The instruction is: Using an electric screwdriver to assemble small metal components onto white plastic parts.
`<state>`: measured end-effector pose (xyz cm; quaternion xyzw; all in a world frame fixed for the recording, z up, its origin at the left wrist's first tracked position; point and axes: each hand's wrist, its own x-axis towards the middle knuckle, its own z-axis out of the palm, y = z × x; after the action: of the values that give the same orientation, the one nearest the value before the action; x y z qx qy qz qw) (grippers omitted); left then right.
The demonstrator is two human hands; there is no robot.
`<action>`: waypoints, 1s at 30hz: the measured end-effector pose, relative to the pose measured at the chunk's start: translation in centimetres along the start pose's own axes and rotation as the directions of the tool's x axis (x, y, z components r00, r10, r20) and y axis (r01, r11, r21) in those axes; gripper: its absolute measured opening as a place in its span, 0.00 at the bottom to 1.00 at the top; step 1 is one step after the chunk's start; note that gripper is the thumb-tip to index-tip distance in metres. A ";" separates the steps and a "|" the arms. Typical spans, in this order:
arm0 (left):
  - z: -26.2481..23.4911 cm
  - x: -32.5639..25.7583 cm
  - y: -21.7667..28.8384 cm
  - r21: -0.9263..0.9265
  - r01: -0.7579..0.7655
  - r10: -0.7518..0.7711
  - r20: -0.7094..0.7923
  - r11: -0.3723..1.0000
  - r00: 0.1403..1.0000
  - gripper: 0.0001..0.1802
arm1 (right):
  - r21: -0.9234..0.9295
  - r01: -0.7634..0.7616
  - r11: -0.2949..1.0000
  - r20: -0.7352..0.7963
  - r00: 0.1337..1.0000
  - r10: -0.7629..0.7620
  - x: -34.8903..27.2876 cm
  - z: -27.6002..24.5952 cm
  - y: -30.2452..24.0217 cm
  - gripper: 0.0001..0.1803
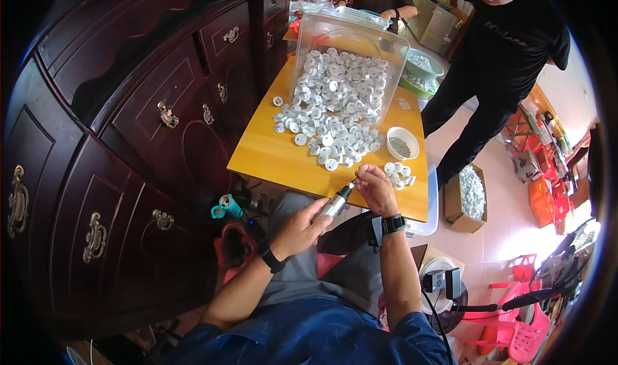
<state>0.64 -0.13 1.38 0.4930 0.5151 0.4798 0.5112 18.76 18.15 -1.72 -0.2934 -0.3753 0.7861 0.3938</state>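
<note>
Centrally, left hand (297, 228) wrapped around a silver electric screwdriver (335, 204), its tip at a small part, too small to tell, pinched in right hand (376, 188) above the yellow bench (270, 156) edge, pile of white plastic caps (331, 117) beyond, small white bowl (402, 143) nearby.

Table (270, 156): in front of the seated person, cabinet (129, 146) to its left.
Tub (351, 62): on the table's far half, tipped on its side, round parts (335, 101) spilling from it toward the person.
Small bowl (403, 143): right of the spill.
Few loose parts (399, 175): near edge, just right of the right hand (376, 190).
Cardboard box (467, 201): on the floor, right of the table.
Left hand (299, 230): below the table edge, with a rotary tool (336, 204).
</note>
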 end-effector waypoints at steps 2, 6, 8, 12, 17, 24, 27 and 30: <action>0.0 0.0 0.1 0.022 -0.002 0.002 -0.001 1.000 1.000 0.26 | 0.026 0.001 1.000 -0.006 1.000 -0.001 -0.1 0.2 0.2 0.03; 0.0 0.0 0.1 0.049 -0.005 0.005 -0.006 0.999 1.000 0.26 | 0.080 0.024 0.997 -0.040 0.999 -0.021 -0.3 0.5 0.8 0.05; -0.1 0.1 -0.2 0.022 0.001 0.000 -0.021 1.000 1.000 0.26 | 0.118 0.026 0.993 -0.029 0.999 -0.023 -0.3 0.7 1.2 0.05; 0.1 0.1 -0.7 0.238 -0.099 0.114 -0.051 0.966 0.992 0.26 | 0.084 -0.030 0.996 -0.033 0.999 0.033 -0.1 0.4 1.1 0.07; 0.3 0.2 -1.4 0.584 -0.203 0.316 -0.096 0.786 0.944 0.28 | -0.039 -0.087 0.995 -0.072 0.994 0.084 0.1 0.6 0.5 0.09; -0.1 0.1 -0.3 0.412 -0.220 0.305 -0.154 0.884 0.940 0.27 | -0.219 -0.041 0.975 -0.113 0.993 0.016 0.7 2.2 -0.7 0.13; -0.2 -0.1 0.5 0.420 -0.180 0.270 -0.164 0.890 0.949 0.27 | -0.795 0.092 0.600 -0.097 0.956 -0.276 2.1 1.9 -0.6 0.15; -0.3 0.0 0.7 0.372 -0.188 0.270 -0.180 0.909 0.946 0.27 | -0.970 0.202 0.134 0.131 0.902 -0.412 3.2 2.0 -0.1 0.17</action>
<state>0.40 -0.14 2.04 0.5752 0.5852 0.4907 0.2930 15.61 20.14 -1.05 -0.4546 -0.7995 0.2485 0.3040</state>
